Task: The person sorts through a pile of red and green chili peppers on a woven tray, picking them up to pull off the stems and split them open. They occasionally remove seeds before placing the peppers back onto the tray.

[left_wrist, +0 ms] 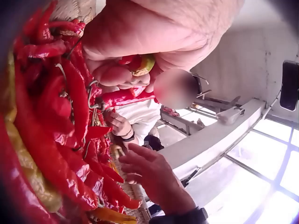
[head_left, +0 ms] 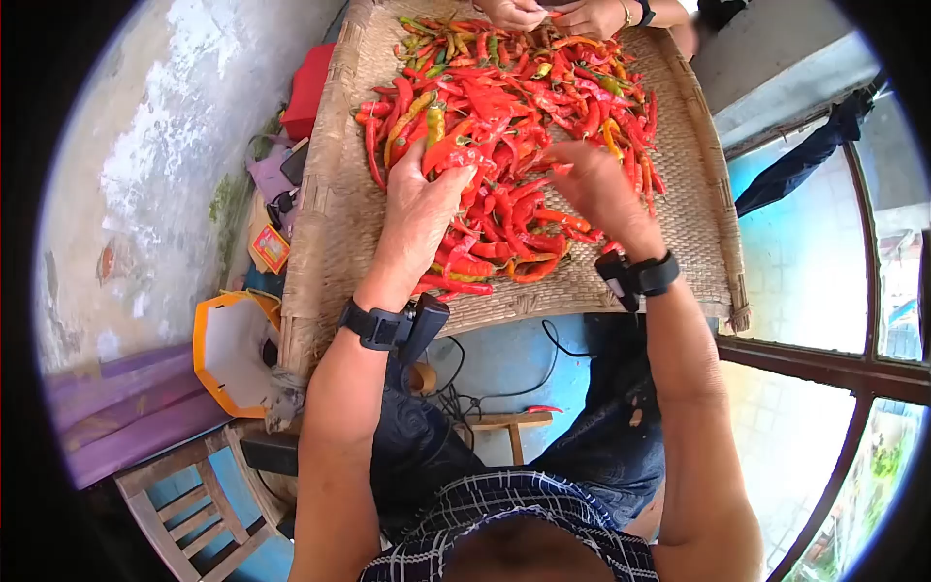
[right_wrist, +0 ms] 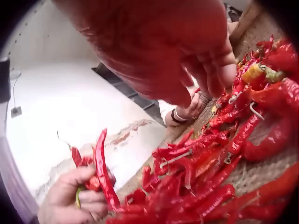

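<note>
My left hand point(head_left: 419, 215) holds a small bunch of red chili peppers point(right_wrist: 103, 170) over the heap, the thumb folded across them. A greenish-yellow end point(left_wrist: 145, 64) pokes out among the red ones in the left wrist view. To the right of it, my right hand point(head_left: 606, 194) hovers over the heap with fingers loosely bent and nothing visible between them. Below both hands spreads a heap of chilies point(head_left: 519, 218), mostly red with some yellow and green, on a woven tray point(head_left: 693, 213).
Another person's hands point(head_left: 590, 16) work at the tray's far edge. Left of the tray stand an orange-rimmed box point(head_left: 228, 354) and a wooden chair point(head_left: 199, 509). A window point(head_left: 805, 262) is at the right. Cables point(head_left: 456, 398) lie on the floor below.
</note>
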Tool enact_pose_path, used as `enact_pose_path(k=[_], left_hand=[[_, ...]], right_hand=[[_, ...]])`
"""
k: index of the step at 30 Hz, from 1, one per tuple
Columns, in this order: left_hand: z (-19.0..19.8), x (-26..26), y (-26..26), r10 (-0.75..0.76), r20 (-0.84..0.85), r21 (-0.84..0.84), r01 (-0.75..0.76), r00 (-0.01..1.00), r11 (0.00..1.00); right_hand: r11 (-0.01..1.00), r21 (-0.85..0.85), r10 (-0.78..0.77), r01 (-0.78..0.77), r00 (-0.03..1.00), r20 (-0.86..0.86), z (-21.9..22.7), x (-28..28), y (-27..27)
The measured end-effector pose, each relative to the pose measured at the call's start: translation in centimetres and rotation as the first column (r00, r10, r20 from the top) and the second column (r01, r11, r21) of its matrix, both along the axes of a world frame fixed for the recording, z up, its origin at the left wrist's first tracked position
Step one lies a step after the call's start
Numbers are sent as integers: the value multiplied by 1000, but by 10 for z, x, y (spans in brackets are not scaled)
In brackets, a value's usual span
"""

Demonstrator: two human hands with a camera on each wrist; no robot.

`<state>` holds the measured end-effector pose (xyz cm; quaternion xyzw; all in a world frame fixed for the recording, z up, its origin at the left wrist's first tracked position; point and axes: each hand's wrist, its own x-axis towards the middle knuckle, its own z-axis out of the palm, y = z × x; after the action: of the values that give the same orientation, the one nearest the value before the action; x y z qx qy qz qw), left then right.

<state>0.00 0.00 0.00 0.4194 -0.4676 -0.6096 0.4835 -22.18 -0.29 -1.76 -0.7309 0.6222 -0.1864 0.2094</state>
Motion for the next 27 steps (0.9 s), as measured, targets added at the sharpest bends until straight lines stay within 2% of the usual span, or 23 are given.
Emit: enact_pose_path(k=[1, 2, 3, 5, 9, 11, 13, 15, 17, 19, 20, 21, 23, 24, 25, 27], left_hand=[[1, 2, 1, -1, 20, 6, 0, 1000, 1000], [3, 3, 1, 0, 37, 6, -1, 999, 1000], [5, -6, 2, 1, 1, -7, -1, 1000, 1000], [10, -5, 3, -7, 52, 26, 5, 999, 1000], [3, -2, 1, -5, 50, 4, 5, 999, 1000], [1, 0, 1, 7, 57, -31, -6, 998, 1000], [2, 2, 1, -12, 24, -27, 12, 1000, 1000], [3, 3, 0, -14, 27, -4, 14, 1000, 1000], [-4, 2, -2, 8, 70, -67, -3, 998, 998], [-4, 2, -2, 12, 82, -108, -3, 997, 994], [-4, 1, -1, 10, 98, -140, 4, 995, 990], [-6, 0, -1, 9, 116, -173, 11, 993, 985], [-11, -4, -2, 4, 64, -180, 8, 998, 984], [-6, -4, 2, -42, 58, -108, 48, 997, 993], [-3, -4, 4, -87, 50, -37, 89, 995, 995], [-3, -8, 6, -111, -4, -18, 111, 994, 994]], right_hand=[[982, -71, 169, -175, 983, -75, -17, 3, 3], [920, -236, 277, -312, 946, -172, -37, 4, 6], [932, -208, 258, -298, 945, -200, -31, 2, 11], [938, -229, 199, -262, 944, -265, -31, 13, 14], [934, -228, 206, -275, 936, -284, -24, 17, 15], [962, -75, 221, -264, 907, -360, -17, 20, 18], [956, -117, 217, -270, 914, -342, -13, 23, 20], [951, -146, 234, -272, 944, -235, -2, 23, 22], [963, -143, 192, -227, 956, -223, 15, 25, 25], [942, -302, 145, -143, 989, -16, 26, 20, 25], [948, -297, 140, -110, 987, 80, 31, 17, 26], [944, -308, 144, -115, 987, 73, 37, 17, 27], [999, -15, -28, 35, 942, 335, 48, 17, 33], [1000, -7, 13, -11, 874, 486, 40, 19, 34], [1000, -12, 16, -12, 875, 484, 36, 21, 37], [996, 70, 7, -47, 873, 488, 33, 28, 40]])
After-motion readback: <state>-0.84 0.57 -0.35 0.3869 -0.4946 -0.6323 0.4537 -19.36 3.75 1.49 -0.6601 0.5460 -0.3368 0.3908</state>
